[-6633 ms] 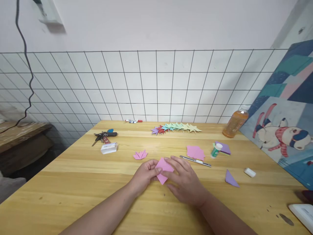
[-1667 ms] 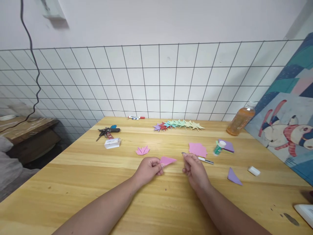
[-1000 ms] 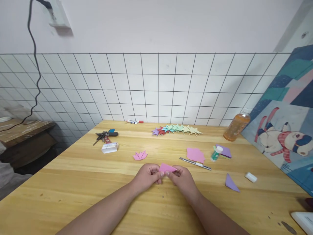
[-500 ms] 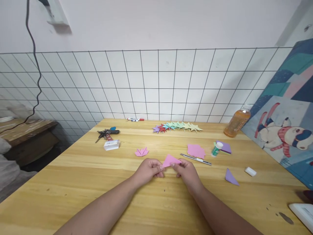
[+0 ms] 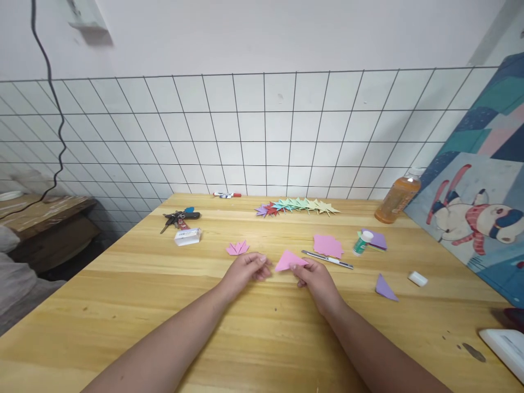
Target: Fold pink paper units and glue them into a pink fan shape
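A pink paper triangle (image 5: pixel 288 260) is pinched between the thumb and fingers of my right hand (image 5: pixel 318 280), just above the table. My left hand (image 5: pixel 248 270) is a little to its left, apart from the paper, fingers loosely curled and parted with nothing in them. Just beyond my left hand lies a folded pink paper piece (image 5: pixel 237 248) with several points. Past my right hand are a stack of pink paper (image 5: pixel 328 246) and a slim utility knife (image 5: pixel 327 259).
Across the back of the wooden table (image 5: pixel 164 327) lie a marker (image 5: pixel 226 195) and a colourful paper chain (image 5: pixel 301 205). Keys (image 5: pixel 180 218) and a white box (image 5: pixel 188 237) are left. A glue stick (image 5: pixel 363 243), purple triangle (image 5: pixel 385 288), eraser (image 5: pixel 418 279) and bottle (image 5: pixel 398 197) stand or lie right.
My left hand has let go of the pink triangle and drawn slightly left. The triangle stays in my right hand, moved slightly right. The view has tilted a little.
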### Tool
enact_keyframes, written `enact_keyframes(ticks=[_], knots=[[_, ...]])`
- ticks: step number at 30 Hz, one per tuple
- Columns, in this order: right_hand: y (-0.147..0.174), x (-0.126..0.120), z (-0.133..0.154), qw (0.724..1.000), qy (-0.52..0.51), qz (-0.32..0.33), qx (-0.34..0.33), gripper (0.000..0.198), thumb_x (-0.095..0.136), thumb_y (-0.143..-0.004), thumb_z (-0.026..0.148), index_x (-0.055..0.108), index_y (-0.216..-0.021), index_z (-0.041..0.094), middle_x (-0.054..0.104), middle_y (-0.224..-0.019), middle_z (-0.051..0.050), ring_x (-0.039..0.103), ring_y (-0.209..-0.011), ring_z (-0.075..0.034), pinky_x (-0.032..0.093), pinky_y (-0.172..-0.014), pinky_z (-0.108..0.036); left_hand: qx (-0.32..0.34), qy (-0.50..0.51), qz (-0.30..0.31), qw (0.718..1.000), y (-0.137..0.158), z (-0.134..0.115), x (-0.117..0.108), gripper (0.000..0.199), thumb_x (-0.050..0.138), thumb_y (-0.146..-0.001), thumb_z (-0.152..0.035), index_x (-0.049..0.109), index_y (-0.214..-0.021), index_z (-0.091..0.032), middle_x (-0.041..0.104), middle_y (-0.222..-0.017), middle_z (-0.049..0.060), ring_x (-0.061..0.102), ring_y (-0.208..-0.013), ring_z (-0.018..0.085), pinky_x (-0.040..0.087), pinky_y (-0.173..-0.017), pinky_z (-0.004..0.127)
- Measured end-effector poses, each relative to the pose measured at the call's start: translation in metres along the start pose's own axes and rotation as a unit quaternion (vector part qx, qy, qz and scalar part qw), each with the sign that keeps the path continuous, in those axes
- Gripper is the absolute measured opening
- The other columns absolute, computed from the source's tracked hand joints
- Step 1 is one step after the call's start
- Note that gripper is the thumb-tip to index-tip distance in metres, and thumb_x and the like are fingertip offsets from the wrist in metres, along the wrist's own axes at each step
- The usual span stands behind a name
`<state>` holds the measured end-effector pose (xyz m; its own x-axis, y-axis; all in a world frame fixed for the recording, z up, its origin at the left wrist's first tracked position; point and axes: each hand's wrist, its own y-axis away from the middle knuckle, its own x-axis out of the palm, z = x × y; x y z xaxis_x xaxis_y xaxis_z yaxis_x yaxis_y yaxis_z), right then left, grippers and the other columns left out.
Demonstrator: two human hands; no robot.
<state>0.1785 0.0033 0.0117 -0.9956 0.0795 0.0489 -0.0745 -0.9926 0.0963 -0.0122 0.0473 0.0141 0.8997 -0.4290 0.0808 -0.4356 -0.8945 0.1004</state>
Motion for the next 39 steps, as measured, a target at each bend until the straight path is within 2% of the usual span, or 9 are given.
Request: enact_keyframes(ticks=[3,5,10,14,19,23,34,37,39], knots=[[0.004,0.008,0.0,0.997,0.064,0.028,-0.022,0.024,0.063,-0.066,0.036,0.057,-0.062,0.014,0.042,-0.051,0.005,0.037,-0.049,-0.008,0.032,-0.046,-0.02,0.057,-0.075,0.053,0.994,0.007,-0.002,0.01,0.033,0.063,-0.07,-0.038,0.062,-0.088,-0.01,0.065,-0.083,0.008,0.059,-0.073,0.016,0.043,-0.066,0.024],[0.006,0.012,-0.001,0.995,0.086,0.045,-0.04,0.022,0.062,-0.066,0.034,0.055,-0.059,0.014,0.043,-0.05,0.005,0.038,-0.049,-0.008,0.031,-0.047,-0.02,0.072,-0.104,0.068,0.99,0.01,-0.001,0.017,0.033,0.064,-0.069,-0.036,0.062,-0.091,-0.011,0.065,-0.085,0.008,0.059,-0.077,0.017,0.043,-0.067,0.024],[0.007,0.015,-0.003,0.992,0.09,0.061,-0.058,0.022,0.063,-0.066,0.036,0.06,-0.068,0.015,0.055,-0.06,0.001,0.046,-0.054,-0.01,0.035,-0.051,-0.021,0.063,-0.131,0.033,0.989,0.01,0.003,0.021,0.023,0.062,-0.07,-0.033,0.061,-0.077,-0.011,0.063,-0.069,0.003,0.056,-0.063,0.013,0.041,-0.059,0.021],[0.005,0.012,-0.002,0.997,0.045,0.045,-0.035,0.028,0.064,-0.065,0.039,0.062,-0.08,0.015,0.058,-0.064,0.0,0.046,-0.053,-0.01,0.036,-0.049,-0.021,0.06,-0.146,0.002,0.987,0.007,0.005,0.016,0.019,0.062,-0.069,-0.031,0.059,-0.067,-0.012,0.062,-0.062,0.001,0.055,-0.057,0.011,0.039,-0.055,0.019],[0.003,0.008,-0.003,0.998,0.055,0.019,-0.015,0.028,0.066,-0.063,0.042,0.062,-0.069,0.015,0.057,-0.059,0.001,0.045,-0.051,-0.009,0.037,-0.05,-0.021,0.045,-0.146,-0.004,0.988,0.006,0.004,0.014,0.019,0.059,-0.07,-0.032,0.062,-0.072,-0.013,0.065,-0.065,0.002,0.06,-0.062,0.014,0.043,-0.06,0.022],[0.003,0.007,-0.003,0.998,0.067,0.012,-0.01,0.03,0.066,-0.063,0.044,0.064,-0.068,0.015,0.059,-0.063,0.0,0.047,-0.052,-0.01,0.038,-0.051,-0.022,0.048,-0.161,-0.004,0.986,0.005,0.005,0.013,0.022,0.058,-0.071,-0.033,0.064,-0.073,-0.012,0.066,-0.067,0.003,0.06,-0.064,0.014,0.044,-0.062,0.022],[0.005,0.007,0.002,0.997,0.078,-0.007,0.001,0.031,0.065,-0.063,0.044,0.067,-0.066,0.014,0.056,-0.052,0.001,0.049,-0.05,-0.011,0.039,-0.053,-0.022,0.047,-0.154,0.008,0.987,0.004,0.007,0.007,0.027,0.058,-0.071,-0.037,0.067,-0.081,-0.013,0.068,-0.074,0.004,0.061,-0.069,0.016,0.044,-0.065,0.023],[0.005,0.006,0.001,0.997,0.075,0.008,0.001,0.03,0.065,-0.064,0.043,0.068,-0.07,0.013,0.058,-0.054,0.0,0.049,-0.052,-0.011,0.04,-0.055,-0.023,0.05,-0.158,0.008,0.986,0.005,0.005,0.005,0.026,0.059,-0.071,-0.036,0.066,-0.077,-0.013,0.068,-0.073,0.004,0.06,-0.068,0.016,0.043,-0.063,0.022],[0.005,0.004,0.001,0.998,0.048,0.027,0.0,0.033,0.067,-0.062,0.041,0.069,-0.083,0.015,0.063,-0.067,-0.002,0.052,-0.057,-0.011,0.043,-0.058,-0.024,0.044,-0.15,0.003,0.988,0.005,0.002,0.003,0.025,0.059,-0.07,-0.036,0.066,-0.075,-0.013,0.067,-0.07,0.004,0.06,-0.065,0.015,0.042,-0.062,0.022]])
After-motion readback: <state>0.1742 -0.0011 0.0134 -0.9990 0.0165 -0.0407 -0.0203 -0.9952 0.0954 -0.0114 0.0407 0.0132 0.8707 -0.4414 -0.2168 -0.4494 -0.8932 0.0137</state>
